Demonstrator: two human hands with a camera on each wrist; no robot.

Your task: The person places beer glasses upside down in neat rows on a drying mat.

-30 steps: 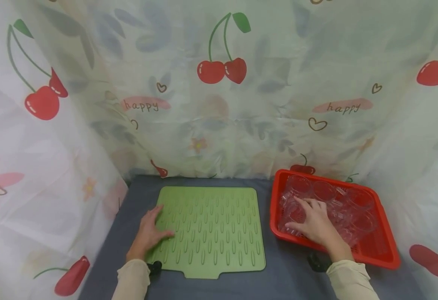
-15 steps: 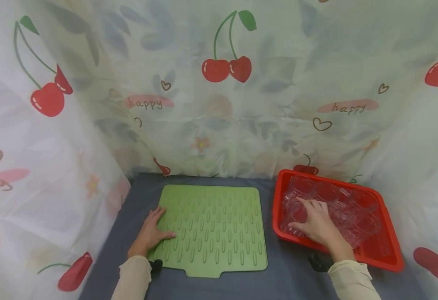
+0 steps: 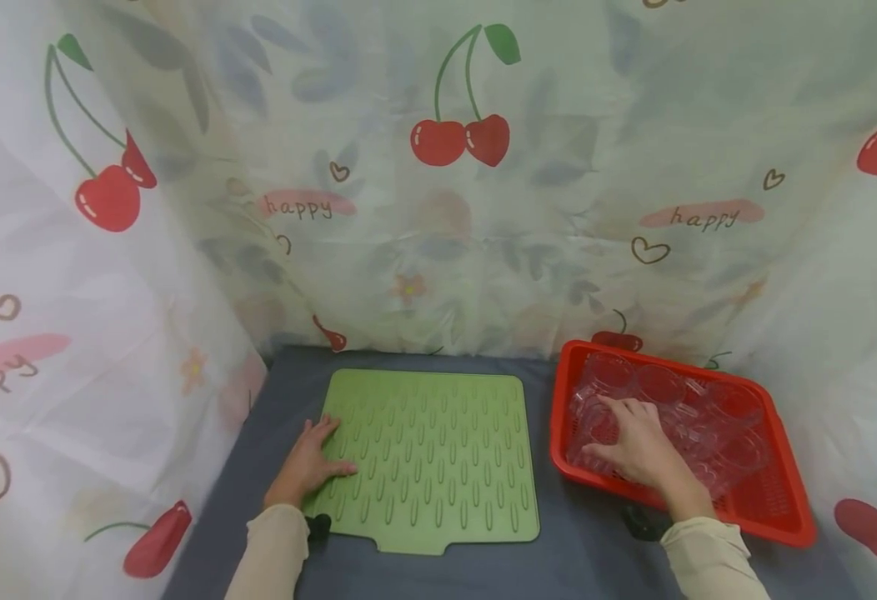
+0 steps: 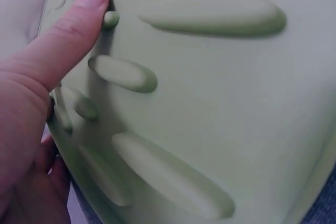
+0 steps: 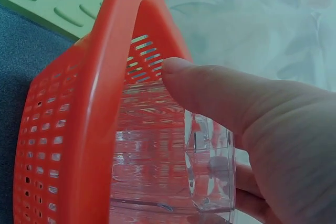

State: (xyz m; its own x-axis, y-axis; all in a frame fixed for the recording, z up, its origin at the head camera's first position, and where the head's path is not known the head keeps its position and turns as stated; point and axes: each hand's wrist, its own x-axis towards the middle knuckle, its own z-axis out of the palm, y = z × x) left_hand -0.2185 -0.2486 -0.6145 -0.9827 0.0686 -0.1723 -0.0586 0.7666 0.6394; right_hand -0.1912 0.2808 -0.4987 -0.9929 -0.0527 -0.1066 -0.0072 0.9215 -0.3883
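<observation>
A light green draining mat point(image 3: 431, 458) with raised oblong ribs lies on the dark tabletop. My left hand point(image 3: 311, 462) rests at its left edge with fingers spread. In the left wrist view, the thumb point(image 4: 65, 35) reaches over the ribbed face and the other fingers are by the edge. To the right, a red basket point(image 3: 772, 500) holds several clear cups. My right hand point(image 3: 644, 450) is over its near left part, thumb and fingers apart around a clear cup point(image 3: 602, 427). In the right wrist view, the thumb point(image 5: 210, 87) extends beside clear cups point(image 5: 210, 166); firm contact is not plain.
A cherry-print curtain point(image 3: 483, 275) encloses the back and both sides. Other clear cups point(image 3: 731, 400) crowd the basket. Dark cloth point(image 3: 551, 575) covers the tabletop, and a black wrist device point(image 3: 643, 523) sits under my right wrist.
The head view has shifted slightly, so the mat, basket and hands appear a little farther right. Both hands keep nearly the same place and pose.
</observation>
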